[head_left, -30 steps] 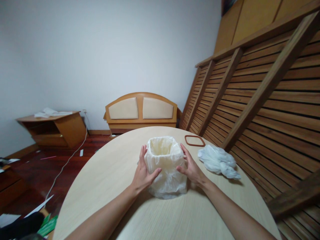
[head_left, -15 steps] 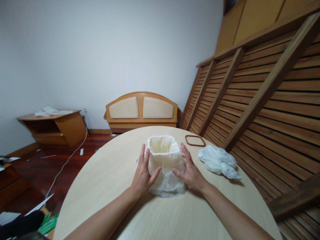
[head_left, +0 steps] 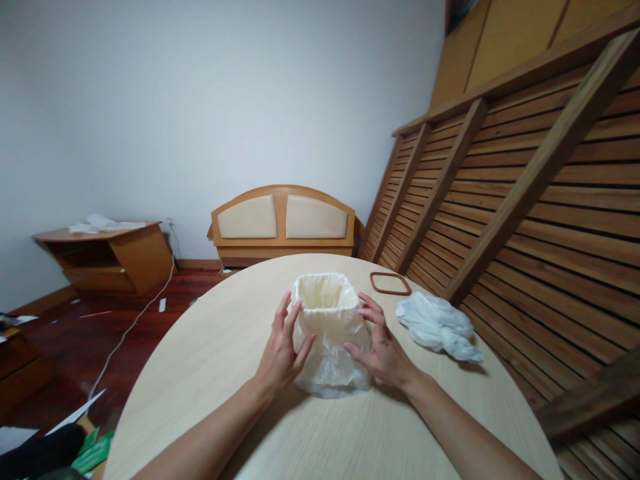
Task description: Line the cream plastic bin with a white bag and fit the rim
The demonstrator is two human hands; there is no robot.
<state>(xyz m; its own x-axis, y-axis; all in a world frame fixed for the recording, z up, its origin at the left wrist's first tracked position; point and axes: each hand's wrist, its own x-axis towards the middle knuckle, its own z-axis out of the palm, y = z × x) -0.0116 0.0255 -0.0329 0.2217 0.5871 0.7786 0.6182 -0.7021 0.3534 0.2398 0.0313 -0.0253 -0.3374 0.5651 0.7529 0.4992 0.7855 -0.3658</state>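
A small squarish bin [head_left: 330,347] lined with a thin white plastic bag stands upright on the round table. The bag is folded over its rim and hangs loosely down the outside. My left hand [head_left: 283,347] rests along the bin's left side, fingers stretched upward and thumb spread across the front. On the opposite side, my right hand [head_left: 383,343] lies against the bag with its fingers apart and slightly bent near the rim. Neither hand is closed around the bin. Behind the right hand lies a brown rounded ring frame [head_left: 391,292], with a crumpled white plastic bag [head_left: 440,327] nearer to me.
The pale round table [head_left: 210,373] fills the foreground. A slatted wooden panel [head_left: 565,220] leans along the right. Behind stand a padded headboard [head_left: 283,227] and a low wooden cabinet [head_left: 145,260]. A white cable [head_left: 135,323] trails over the floor at left.
My left hand has shifted slightly left and its thumb has drawn back along the bin's front. My right fingers have bent a little more near the rim. The bin stays in place.
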